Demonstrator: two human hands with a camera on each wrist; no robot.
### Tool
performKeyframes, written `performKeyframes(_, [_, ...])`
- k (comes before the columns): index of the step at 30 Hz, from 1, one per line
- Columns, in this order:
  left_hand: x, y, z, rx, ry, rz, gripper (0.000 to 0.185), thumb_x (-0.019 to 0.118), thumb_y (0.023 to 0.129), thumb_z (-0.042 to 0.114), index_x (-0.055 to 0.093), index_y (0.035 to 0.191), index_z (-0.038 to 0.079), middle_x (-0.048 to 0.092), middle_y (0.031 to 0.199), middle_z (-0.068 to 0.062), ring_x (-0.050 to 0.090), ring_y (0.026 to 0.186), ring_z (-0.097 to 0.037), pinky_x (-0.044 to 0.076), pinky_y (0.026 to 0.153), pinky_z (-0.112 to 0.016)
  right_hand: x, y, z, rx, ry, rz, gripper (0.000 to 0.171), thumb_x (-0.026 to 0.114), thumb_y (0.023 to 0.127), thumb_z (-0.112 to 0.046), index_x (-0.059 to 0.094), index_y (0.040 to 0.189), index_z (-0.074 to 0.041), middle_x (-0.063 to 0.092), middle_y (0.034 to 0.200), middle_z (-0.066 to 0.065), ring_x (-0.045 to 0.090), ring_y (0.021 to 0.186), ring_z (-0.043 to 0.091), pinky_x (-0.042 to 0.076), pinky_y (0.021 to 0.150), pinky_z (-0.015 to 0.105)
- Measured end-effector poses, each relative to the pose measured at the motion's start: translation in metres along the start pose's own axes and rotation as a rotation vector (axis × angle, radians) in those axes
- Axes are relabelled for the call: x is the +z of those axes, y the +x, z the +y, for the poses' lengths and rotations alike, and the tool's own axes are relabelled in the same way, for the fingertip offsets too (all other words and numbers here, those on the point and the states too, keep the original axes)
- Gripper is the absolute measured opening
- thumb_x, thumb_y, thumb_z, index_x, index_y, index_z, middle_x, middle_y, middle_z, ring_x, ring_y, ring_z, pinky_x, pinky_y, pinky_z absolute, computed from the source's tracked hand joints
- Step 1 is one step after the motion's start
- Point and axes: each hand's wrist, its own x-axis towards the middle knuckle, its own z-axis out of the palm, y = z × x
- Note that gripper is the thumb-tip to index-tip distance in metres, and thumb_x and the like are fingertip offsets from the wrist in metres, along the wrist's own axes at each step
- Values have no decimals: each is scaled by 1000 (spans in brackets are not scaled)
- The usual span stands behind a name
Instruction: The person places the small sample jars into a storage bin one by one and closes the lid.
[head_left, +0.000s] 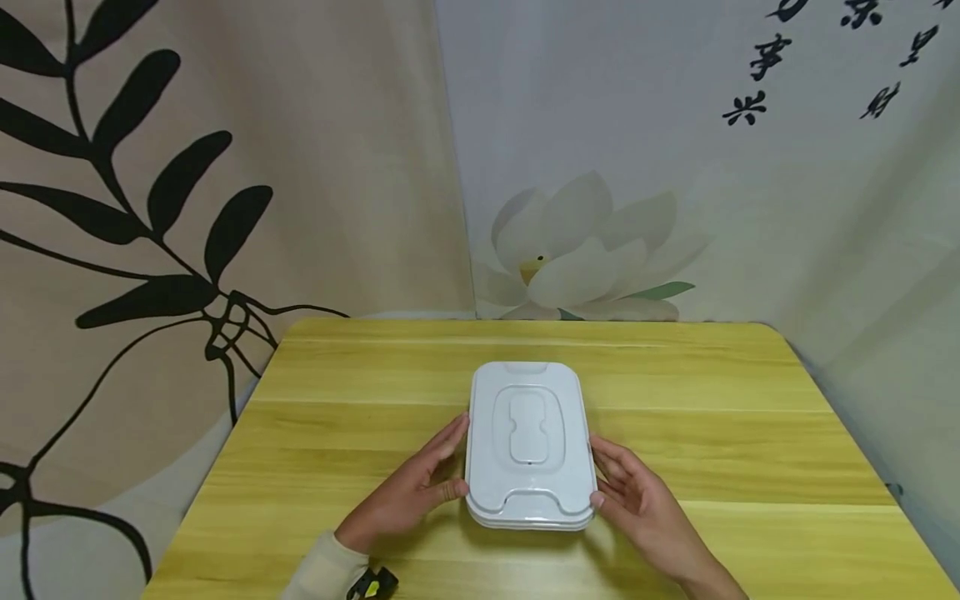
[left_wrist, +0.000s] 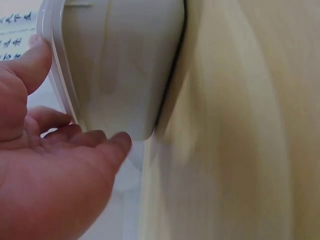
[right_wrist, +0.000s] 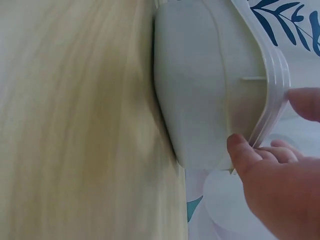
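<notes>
A white lidded plastic box (head_left: 528, 450) sits on the wooden table (head_left: 360, 367), its lid on and a raised pattern on top. My left hand (head_left: 408, 492) is at its left side, thumb and fingertips touching the edge. In the left wrist view, that thumb (left_wrist: 37, 62) meets the lid's rim and the fingers lie by the box's side wall (left_wrist: 125, 65). My right hand (head_left: 645, 508) is at the right side. In the right wrist view its thumb (right_wrist: 305, 102) touches the rim, and a fingertip is against the wall below.
A dark wristband device (head_left: 372, 583) is on the left wrist, next to a light sleeve (head_left: 328, 567). Behind the table hang a curtain with black leaves (head_left: 180, 183) and a pale curtain with a lotus (head_left: 592, 242) and dark characters.
</notes>
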Motion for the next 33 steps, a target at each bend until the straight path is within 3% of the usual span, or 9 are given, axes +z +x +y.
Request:
performKeyframes(6, [4,-1,0,53,-242,-26,89,63,104,13,6,171,20,-6,179,-5,11,163,-26,29,123,-23,3,-1,2,-4,27,5,66,63,102,1,32,161,5,30,167,32,40,149,-2,40,114,17])
performKeyframes(12, [9,-4,-1,52,-359,-43,88,61,104,7,6,171,15,-7,180,-4,13,162,-26,32,122,-22,4,-4,3,-7,38,10,67,63,102,1,34,162,2,30,168,30,40,150,-1,41,114,17])
performKeyframes(20, [13,-4,1,18,-390,-20,87,63,103,7,9,171,15,-4,180,0,18,162,-31,36,120,-23,4,-4,4,-8,61,22,69,64,100,4,32,162,4,29,168,32,41,150,0,41,113,17])
performKeyframes(33, [16,-3,2,19,-406,-18,89,65,103,8,9,171,15,-5,180,0,17,162,-34,39,118,-24,3,-7,7,1,58,32,69,64,100,4,31,161,6,28,167,32,44,148,0,43,112,17])
